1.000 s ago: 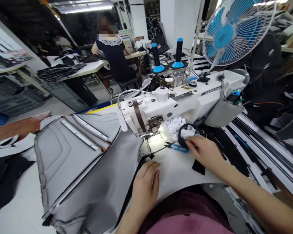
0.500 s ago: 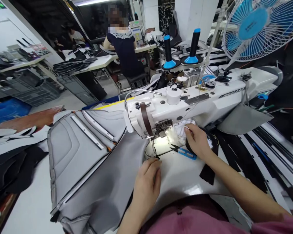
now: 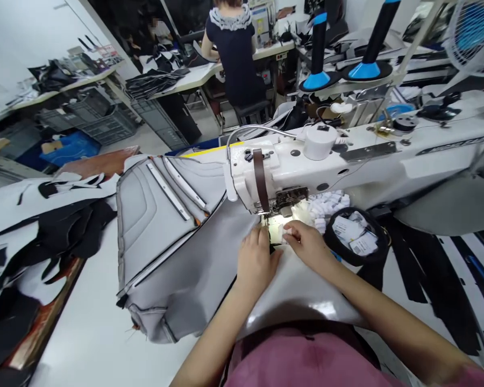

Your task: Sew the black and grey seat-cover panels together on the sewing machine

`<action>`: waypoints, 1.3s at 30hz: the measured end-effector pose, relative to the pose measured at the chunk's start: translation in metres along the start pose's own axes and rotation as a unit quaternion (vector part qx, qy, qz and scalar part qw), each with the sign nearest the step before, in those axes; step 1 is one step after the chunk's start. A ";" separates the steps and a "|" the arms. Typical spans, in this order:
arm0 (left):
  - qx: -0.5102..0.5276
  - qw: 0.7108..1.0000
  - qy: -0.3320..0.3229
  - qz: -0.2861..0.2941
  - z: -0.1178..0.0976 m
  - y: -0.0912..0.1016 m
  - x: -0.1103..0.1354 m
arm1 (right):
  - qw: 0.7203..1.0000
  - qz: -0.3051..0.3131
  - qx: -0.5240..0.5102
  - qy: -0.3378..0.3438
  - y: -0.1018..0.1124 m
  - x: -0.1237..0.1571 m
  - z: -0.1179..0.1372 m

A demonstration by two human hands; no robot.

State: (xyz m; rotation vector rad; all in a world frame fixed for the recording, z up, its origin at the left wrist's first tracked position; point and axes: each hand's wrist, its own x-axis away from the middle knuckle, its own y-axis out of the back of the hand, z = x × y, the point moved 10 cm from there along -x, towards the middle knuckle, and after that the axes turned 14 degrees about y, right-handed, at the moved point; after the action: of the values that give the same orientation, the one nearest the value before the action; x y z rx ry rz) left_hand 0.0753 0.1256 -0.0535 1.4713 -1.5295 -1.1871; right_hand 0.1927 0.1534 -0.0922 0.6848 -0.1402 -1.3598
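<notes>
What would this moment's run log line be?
left hand: at edge of grey panel | right hand: pinching small white piece | both: near sewing machine head

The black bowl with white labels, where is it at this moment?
In the head view, the black bowl is right of the right hand, beside the white pile.

Seated co-worker (image 3: 239,59), gray crates (image 3: 112,128), fan (image 3: 476,37)
</notes>
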 end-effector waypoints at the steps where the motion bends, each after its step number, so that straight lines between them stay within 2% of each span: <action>1: -0.050 0.999 0.004 0.016 0.006 -0.008 -0.001 | 1.000 0.012 0.017 -0.002 -0.008 -0.005 -0.005; 4: -0.151 0.988 0.010 0.037 0.016 -0.025 -0.004 | 0.995 0.062 0.073 -0.022 -0.029 -0.020 -0.017; 7: -0.181 0.983 0.017 0.029 0.021 -0.029 -0.008 | 0.982 0.128 0.133 -0.045 -0.043 -0.027 -0.022; 10: -0.179 0.982 0.000 0.051 0.024 -0.032 -0.013 | 0.972 0.145 0.181 -0.050 -0.043 -0.027 -0.019; 15: -0.149 0.985 0.005 0.087 0.032 -0.034 -0.018 | 0.962 0.160 0.220 -0.016 -0.042 -0.021 -0.006; 18: -0.096 0.992 0.014 0.084 0.037 -0.030 -0.021 | 0.957 0.175 0.233 -0.003 -0.042 -0.019 -0.004; 21: 0.043 0.995 0.016 0.091 0.042 -0.017 -0.030 | 0.949 0.186 0.253 0.005 -0.040 -0.018 -0.002; 25: 0.220 0.964 0.039 0.142 0.050 -0.002 -0.049 | 0.944 0.208 0.257 0.022 -0.044 -0.020 0.003; 29: 0.255 0.953 0.054 0.153 0.051 0.007 -0.060 | 0.946 0.210 0.248 0.016 -0.054 -0.026 0.004; 32: 0.203 0.967 0.023 0.153 0.040 0.002 -0.053 | 0.950 0.202 0.240 -0.011 -0.057 -0.030 0.000; 35: 0.063 0.988 -0.033 0.139 0.024 -0.015 -0.035 | 0.954 0.189 0.228 -0.050 -0.054 -0.031 -0.006; 37: -0.032 0.990 -0.064 0.121 0.017 -0.027 -0.024 | 0.957 0.182 0.217 -0.068 -0.052 -0.030 -0.008; 39: -0.077 0.988 -0.078 0.109 0.014 -0.035 -0.018 | 0.958 0.176 0.214 -0.067 -0.050 -0.028 -0.007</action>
State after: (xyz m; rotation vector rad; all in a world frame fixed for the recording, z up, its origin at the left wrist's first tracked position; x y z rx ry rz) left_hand 0.0761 0.1481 -0.0887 1.1025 -1.6174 -1.2811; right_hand 0.1473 0.1796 -0.1157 0.8802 -0.6508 -1.0342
